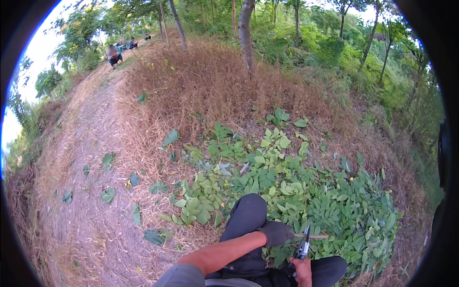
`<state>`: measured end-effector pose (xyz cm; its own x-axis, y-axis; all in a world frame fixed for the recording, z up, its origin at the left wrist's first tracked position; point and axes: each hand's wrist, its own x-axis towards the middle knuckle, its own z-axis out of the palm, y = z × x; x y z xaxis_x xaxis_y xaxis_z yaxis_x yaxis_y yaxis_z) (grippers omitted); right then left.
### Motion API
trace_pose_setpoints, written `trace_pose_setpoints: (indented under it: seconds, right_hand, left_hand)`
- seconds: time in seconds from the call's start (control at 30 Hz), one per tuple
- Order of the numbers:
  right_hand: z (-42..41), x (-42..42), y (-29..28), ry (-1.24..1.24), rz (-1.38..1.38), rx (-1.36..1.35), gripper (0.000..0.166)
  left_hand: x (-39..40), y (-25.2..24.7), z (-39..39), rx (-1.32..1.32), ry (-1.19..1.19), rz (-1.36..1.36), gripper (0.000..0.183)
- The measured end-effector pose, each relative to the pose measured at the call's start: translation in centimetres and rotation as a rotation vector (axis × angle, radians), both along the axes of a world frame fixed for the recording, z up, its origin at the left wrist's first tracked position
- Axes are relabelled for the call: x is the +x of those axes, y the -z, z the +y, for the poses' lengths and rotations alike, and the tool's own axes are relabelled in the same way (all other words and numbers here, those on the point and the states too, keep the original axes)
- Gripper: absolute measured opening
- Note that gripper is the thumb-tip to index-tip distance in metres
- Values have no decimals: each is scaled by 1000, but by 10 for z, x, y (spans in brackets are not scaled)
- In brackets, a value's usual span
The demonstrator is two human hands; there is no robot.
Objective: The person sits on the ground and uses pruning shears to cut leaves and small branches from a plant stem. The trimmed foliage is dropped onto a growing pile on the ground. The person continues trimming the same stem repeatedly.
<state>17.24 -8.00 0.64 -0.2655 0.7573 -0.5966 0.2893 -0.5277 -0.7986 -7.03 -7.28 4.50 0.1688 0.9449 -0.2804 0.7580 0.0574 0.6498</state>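
My left hand (276, 233), in a dark glove, holds a thin brown stick (317, 236) that points to the right. My bare right hand (302, 269) grips pruning shears (303, 247) with their blades up at the stick. Whether the blades touch or cut into the stick cannot be told. Under and beyond both hands spreads a wide heap of cut leafy green branches (333, 204). My bent legs in dark trousers lie below the hands.
Loose leaves (108, 195) are scattered over a dirt path (89, 143) at the left. Dry brown grass (200, 79) and a tree trunk (246, 36) stand beyond the heap. Several people (114, 56) sit far off at the upper left beside the path.
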Motion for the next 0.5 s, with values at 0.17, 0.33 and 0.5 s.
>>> trace_pose_setpoints:
  seconds: [0.17, 0.33, 0.5]
  right_hand:
    - [-3, -1, 9, 66, 49, 24, 15]
    - [-4, -2, 17, 27, 18, 56, 18]
    - [-7, -5, 14, 56, 26, 106, 17]
  left_hand:
    - [0, 6, 1, 50, 22, 17, 43]
    - [0, 12, 1, 12, 11, 62, 44]
    - [1, -2, 1, -68, 15, 68, 47]
